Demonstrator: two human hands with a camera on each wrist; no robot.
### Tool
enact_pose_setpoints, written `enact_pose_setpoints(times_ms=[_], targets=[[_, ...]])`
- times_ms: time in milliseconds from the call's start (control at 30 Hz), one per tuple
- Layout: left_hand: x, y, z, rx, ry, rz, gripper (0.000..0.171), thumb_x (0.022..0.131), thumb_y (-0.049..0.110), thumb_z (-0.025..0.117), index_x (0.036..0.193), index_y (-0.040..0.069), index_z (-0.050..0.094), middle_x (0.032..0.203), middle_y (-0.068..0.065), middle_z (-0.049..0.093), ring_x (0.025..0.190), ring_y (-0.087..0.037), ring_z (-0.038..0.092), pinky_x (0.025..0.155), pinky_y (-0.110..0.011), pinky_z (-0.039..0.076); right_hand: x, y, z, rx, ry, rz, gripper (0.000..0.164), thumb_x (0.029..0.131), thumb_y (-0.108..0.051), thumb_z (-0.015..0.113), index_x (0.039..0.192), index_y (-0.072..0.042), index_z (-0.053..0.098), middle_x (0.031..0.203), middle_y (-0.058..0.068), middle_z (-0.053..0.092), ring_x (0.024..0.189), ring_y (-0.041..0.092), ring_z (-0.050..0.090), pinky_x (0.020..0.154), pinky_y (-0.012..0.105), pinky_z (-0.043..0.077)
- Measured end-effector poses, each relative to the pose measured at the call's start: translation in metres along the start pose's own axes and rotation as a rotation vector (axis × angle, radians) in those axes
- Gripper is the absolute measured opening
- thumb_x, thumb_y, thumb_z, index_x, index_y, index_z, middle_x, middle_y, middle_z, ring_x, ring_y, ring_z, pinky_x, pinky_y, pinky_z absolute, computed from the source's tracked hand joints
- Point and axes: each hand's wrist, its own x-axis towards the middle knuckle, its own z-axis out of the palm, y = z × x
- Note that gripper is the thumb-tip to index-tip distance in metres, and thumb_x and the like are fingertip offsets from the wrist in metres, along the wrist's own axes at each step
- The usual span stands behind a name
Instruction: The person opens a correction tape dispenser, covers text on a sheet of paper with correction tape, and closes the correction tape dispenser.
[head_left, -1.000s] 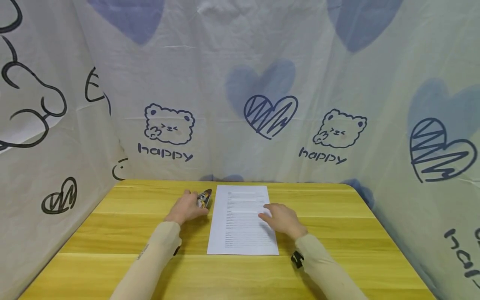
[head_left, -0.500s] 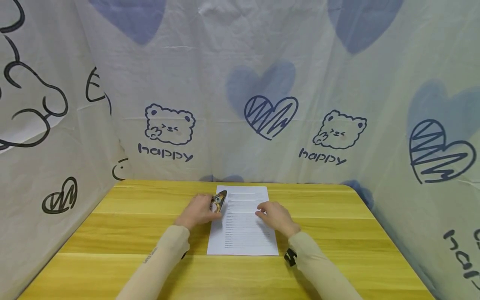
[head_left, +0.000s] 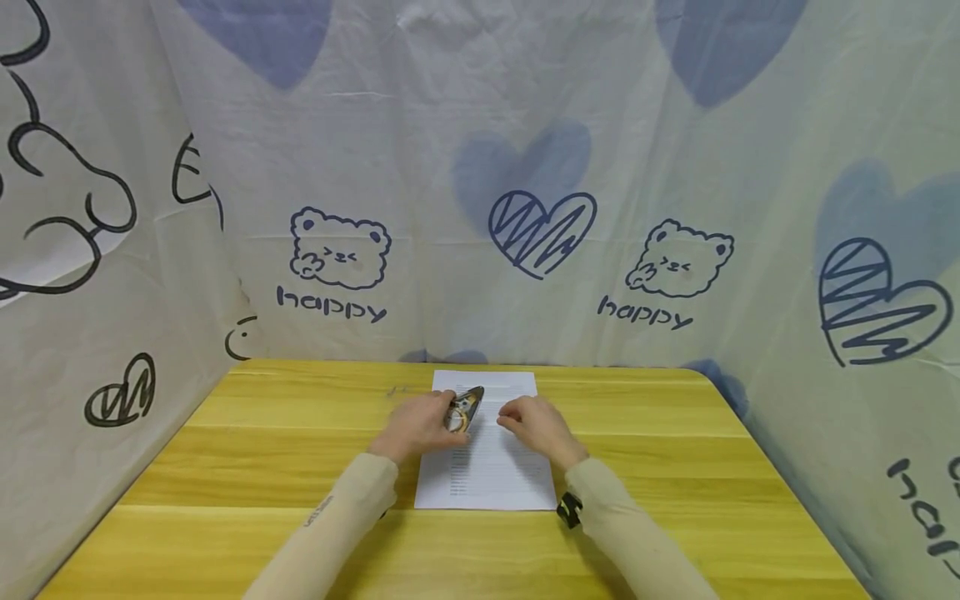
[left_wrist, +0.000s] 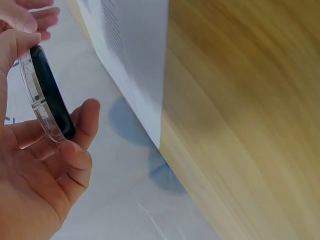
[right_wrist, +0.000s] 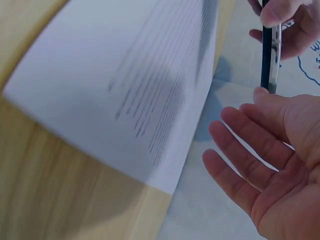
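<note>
Head view: both hands over a printed sheet [head_left: 498,487], which lies flat on the wood-grain table [head_left: 645,508].
Left hand [head_left: 416,425]: part-curled, thumb and fingers gripping the oval clear-and-dark case [head_left: 463,410] by its edges.
Case: tilted, between the hands, over the sheet.
Right hand [head_left: 536,425]: loosely open, holding nothing, fingertips just beside the case.
Cloth backdrop [head_left: 442,150]: beyond both hands, bears, hearts, "happy".

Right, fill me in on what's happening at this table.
A person's left hand grips a small pointed object with one clear side and one dark side, above a printed sheet on the wooden table. The right hand is over the sheet too, holding nothing, close to the object; the head view shows a gap between them.
</note>
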Motion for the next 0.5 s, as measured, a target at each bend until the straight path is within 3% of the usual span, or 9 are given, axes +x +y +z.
enact_pose_setpoints(times_ms=[133, 267, 367, 500], targets=[[0.001, 0.004, 0.002, 0.009, 0.025, 0.053, 0.06, 0.076, 0.048, 0.076, 0.115, 0.006, 0.058, 0.085, -0.001, 0.061, 0.066, -0.013, 0.051, 0.058, -0.028, 0.045, 0.002, -0.004, 0.002, 0.037, -0.017, -0.001, 0.018, 0.096, -0.021, 0.064, 0.1, -0.009, 0.077, 0.092, 0.003, 0.077, 0.082, 0.015, 0.07, 0.075, 0.034, 0.056], [0.001, 0.007, 0.003, 0.002, 0.038, 0.095, 0.061, 0.077, 0.048, 0.075, 0.116, 0.004, 0.058, 0.086, -0.003, 0.063, 0.067, -0.013, 0.052, 0.06, -0.028, 0.047, 0.003, -0.005, 0.005, 0.078, -0.035, 0.016, 0.022, 0.097, -0.023, 0.062, 0.102, -0.008, 0.077, 0.09, 0.003, 0.076, 0.069, 0.01, 0.063, 0.066, 0.03, 0.052], [0.001, 0.009, 0.004, -0.002, 0.032, 0.101, 0.063, 0.077, 0.049, 0.075, 0.118, 0.004, 0.058, 0.088, -0.003, 0.063, 0.069, -0.013, 0.053, 0.061, -0.028, 0.047, 0.005, -0.004, 0.006, 0.12, -0.05, 0.034, 0.026, 0.099, -0.025, 0.059, 0.102, -0.008, 0.077, 0.084, 0.006, 0.075, 0.059, 0.008, 0.053, 0.056, 0.027, 0.045], [0.002, 0.012, 0.005, -0.015, 0.036, 0.091, 0.063, 0.078, 0.05, 0.076, 0.118, 0.005, 0.058, 0.092, -0.003, 0.065, 0.072, -0.013, 0.055, 0.064, -0.029, 0.049, 0.007, -0.005, 0.007, 0.172, -0.044, 0.064, 0.027, 0.1, -0.029, 0.057, 0.1, -0.01, 0.077, 0.079, 0.008, 0.072, 0.057, 0.007, 0.049, 0.054, 0.025, 0.041]])
